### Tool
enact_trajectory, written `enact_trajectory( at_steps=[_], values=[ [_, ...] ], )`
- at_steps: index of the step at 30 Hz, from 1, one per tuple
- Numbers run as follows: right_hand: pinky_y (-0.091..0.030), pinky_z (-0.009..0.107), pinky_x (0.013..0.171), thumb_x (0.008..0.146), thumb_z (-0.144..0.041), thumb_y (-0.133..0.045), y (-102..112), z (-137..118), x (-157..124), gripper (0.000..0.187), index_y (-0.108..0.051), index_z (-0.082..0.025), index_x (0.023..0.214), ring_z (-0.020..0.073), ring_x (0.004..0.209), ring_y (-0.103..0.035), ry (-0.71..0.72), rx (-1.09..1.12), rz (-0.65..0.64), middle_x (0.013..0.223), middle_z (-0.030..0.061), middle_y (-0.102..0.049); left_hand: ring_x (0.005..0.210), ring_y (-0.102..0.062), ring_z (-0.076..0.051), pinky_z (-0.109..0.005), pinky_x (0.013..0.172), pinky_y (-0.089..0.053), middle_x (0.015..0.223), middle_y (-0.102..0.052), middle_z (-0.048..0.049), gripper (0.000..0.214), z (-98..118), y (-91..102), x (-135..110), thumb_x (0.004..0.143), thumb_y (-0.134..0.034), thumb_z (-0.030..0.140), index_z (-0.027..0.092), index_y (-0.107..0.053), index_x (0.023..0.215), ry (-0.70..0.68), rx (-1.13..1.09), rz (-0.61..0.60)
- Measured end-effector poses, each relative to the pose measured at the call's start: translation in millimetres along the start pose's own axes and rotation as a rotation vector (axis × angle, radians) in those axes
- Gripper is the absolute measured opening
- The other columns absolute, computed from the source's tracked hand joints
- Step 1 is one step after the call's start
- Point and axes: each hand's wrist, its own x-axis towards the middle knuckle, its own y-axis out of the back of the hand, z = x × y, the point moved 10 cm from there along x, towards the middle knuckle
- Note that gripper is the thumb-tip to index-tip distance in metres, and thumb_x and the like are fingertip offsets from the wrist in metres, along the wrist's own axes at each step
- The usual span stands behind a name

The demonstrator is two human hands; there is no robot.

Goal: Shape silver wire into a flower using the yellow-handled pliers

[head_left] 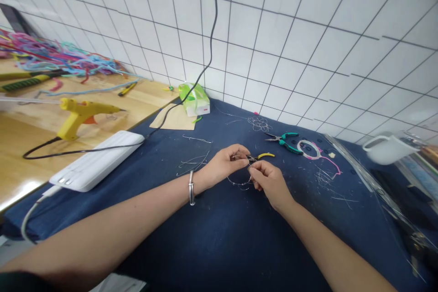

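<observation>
Both hands meet over the dark blue cloth around a thin wire ring (238,184). My left hand (224,164) pinches the ring's upper left part between thumb and fingers. On the other side, my right hand (268,180) has its thumb and fingertips pressed together on the ring's right side. The ring's lower edge hangs below the fingers; its upper part is mostly hidden by them. Just behind the hands lies a tool with a yellow handle (266,155), its other end covered. Green-handled needle-nose pliers (283,140) rest farther back, to the right.
A coil of wire (259,123) lies near the tiled wall. Right of the pliers is a white ring with pink wire (310,149); a white mug (390,148) stands beyond. At left are a power strip (97,159), a yellow glue gun (80,116) and a tissue pack (194,99).
</observation>
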Motion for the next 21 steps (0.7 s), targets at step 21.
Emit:
enact_trajectory(
  at_steps=[21],
  values=[
    [-0.038,0.020,0.043,0.079,-0.039,-0.052,16,2,-3,0.020,-0.055,-0.019,0.078,0.0075,0.046,-0.044,0.025,0.028,0.164,0.060,-0.0040,-0.050,0.058,-0.044,-0.010,-0.021,0.054,-0.036,0.063,-0.048,0.0023,0.018,-8,19.6,4,0.081,-0.046,0.030,0.016,-0.054,0.075,0.052,0.241,0.085]
  ],
)
